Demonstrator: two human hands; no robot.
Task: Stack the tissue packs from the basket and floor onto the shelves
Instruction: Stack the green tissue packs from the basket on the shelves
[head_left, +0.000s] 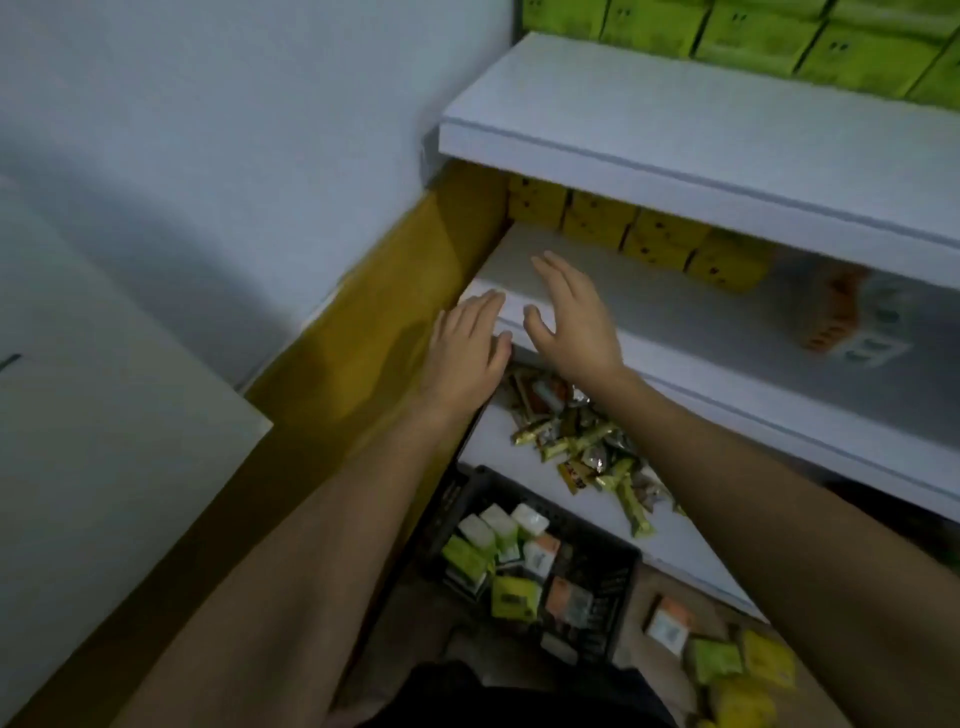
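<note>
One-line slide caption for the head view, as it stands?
Left hand and right hand, both open, at the middle shelf in front of yellow tissue packs; black basket below.

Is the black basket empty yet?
Not empty. The basket holds several tissue packs, green, white and orange; part of its floor shows bare.

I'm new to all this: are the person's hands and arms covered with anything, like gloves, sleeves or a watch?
No. The left hand and right hand are bare, with no gloves, rings or watch in view. The left forearm and right forearm show no sleeve. A dark garment shows at the bottom edge.
</note>
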